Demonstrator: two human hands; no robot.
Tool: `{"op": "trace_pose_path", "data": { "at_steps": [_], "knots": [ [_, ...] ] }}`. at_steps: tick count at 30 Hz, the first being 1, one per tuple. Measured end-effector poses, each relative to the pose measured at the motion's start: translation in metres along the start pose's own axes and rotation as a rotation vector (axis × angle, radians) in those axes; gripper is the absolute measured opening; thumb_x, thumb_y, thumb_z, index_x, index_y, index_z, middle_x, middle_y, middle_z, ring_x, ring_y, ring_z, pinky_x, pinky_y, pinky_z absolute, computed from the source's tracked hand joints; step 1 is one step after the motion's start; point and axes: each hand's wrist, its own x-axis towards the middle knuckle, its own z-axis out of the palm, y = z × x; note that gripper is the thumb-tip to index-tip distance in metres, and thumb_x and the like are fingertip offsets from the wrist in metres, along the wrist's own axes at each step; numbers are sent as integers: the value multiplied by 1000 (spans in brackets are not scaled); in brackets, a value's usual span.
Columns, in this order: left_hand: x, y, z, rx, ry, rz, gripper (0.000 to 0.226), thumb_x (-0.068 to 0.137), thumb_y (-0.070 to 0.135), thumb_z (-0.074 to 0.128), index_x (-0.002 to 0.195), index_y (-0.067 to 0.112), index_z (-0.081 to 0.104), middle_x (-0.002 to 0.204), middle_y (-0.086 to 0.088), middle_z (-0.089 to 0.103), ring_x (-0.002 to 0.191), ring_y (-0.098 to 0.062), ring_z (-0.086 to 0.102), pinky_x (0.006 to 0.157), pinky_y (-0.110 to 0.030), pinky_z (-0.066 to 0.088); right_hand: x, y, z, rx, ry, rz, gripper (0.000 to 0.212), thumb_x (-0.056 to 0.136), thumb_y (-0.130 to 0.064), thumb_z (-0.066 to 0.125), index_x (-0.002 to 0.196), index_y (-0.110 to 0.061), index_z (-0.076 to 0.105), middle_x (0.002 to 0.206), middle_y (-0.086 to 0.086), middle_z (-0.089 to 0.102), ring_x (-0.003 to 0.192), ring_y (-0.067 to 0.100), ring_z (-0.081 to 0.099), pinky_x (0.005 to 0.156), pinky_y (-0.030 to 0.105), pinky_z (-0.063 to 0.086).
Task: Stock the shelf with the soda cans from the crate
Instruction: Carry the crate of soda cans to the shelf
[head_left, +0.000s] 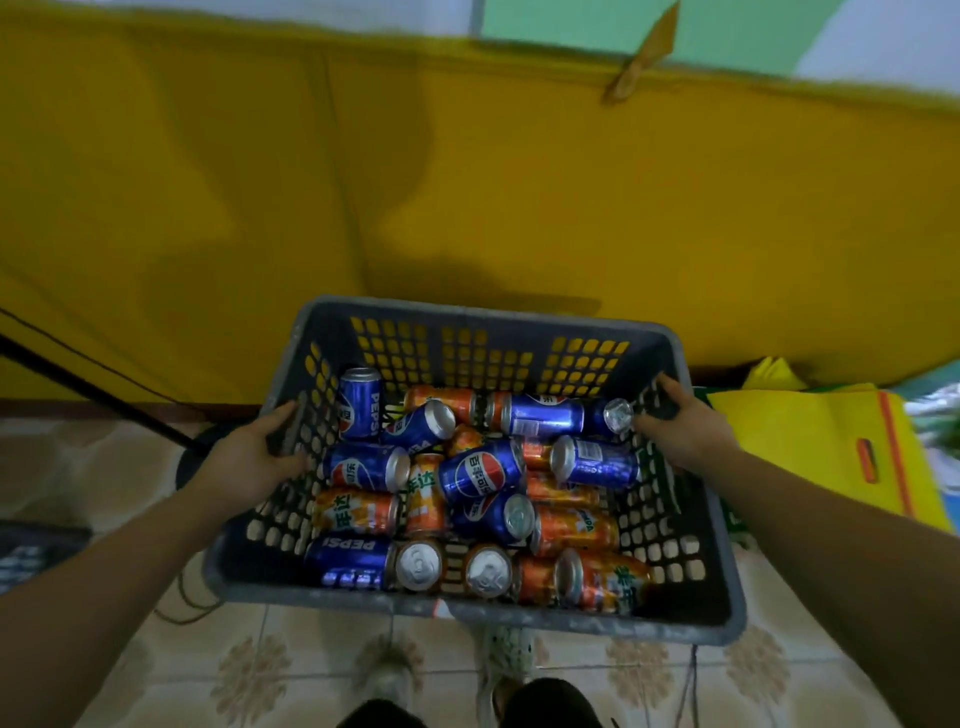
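Carrying step: left hand (254, 457) and right hand (685, 426) grip sides of grey perforated plastic crate (467, 307) of blue and orange soda cans (480, 475), mid-frame; next likely set down, unload.

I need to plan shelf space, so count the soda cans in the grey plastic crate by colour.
Blue metal Pepsi cans: about 9
Orange metal soda cans: about 9
Total: about 18 showing in the grey plastic crate; the pile may hide more. Two silver can tops near the front may belong to these.
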Motion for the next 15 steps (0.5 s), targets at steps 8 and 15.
{"op": "trace_pose_path", "data": {
  "at_steps": [8, 15],
  "knots": [
    [-56, 49, -59, 48, -100, 285, 80, 85, 15, 71, 151, 22, 27, 153, -8, 34, 118, -31, 52, 79, -33, 46, -136, 30, -52, 65, 199, 151, 77, 87, -56, 60, 152, -37, 24, 122, 10, 64, 70, 23, 61, 54, 29, 50],
    [-109, 114, -60, 117, -199, 499, 84, 80, 17, 77, 150, 21, 30, 149, -9, 39, 127, -29, 47, 89, -31, 40, -247, 104, -78, 270, 294, 333, 79, 84, -54, 65, 151, -35, 28, 93, 7, 64, 66, 28, 66, 58, 39, 59]
  ]
}}
